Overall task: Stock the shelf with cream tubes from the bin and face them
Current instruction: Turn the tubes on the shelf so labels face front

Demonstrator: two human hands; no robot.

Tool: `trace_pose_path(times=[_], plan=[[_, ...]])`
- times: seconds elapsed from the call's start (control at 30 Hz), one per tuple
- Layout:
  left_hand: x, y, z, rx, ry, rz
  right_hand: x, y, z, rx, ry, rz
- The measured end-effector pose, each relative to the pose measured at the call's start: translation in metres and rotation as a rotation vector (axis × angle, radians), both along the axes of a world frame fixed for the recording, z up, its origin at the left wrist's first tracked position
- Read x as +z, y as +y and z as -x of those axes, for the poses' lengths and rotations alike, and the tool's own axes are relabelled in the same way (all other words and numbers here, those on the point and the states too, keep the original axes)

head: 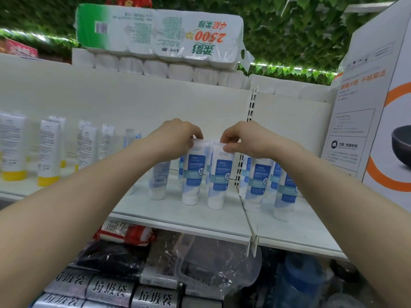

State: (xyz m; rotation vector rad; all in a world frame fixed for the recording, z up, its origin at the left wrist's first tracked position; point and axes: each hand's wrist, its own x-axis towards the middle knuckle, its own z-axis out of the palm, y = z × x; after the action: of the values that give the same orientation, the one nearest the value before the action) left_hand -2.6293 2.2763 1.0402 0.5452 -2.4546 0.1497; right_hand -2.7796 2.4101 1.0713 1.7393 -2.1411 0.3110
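Two hands, two tubes on the shelf

The left hand [178,135] pinches the top of one tube [193,174]. The right hand [239,138] pinches the tube beside it [219,177], likely so their blue labels face front on the shelf [178,210].

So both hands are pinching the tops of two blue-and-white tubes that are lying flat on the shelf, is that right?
Not quite. In the head view the left hand and right hand do pinch the tops of two blue-and-white tubes, but these stand upright on their caps on the shelf.
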Motion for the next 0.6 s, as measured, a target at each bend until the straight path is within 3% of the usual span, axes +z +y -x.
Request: trace_pose_path(times=[0.6], plan=[[0.0024, 0.0047, -0.0034, 0.038, -0.045, -0.012, -0.0016, -0.0011, -0.0027, -0.050, 0.057, -0.028]])
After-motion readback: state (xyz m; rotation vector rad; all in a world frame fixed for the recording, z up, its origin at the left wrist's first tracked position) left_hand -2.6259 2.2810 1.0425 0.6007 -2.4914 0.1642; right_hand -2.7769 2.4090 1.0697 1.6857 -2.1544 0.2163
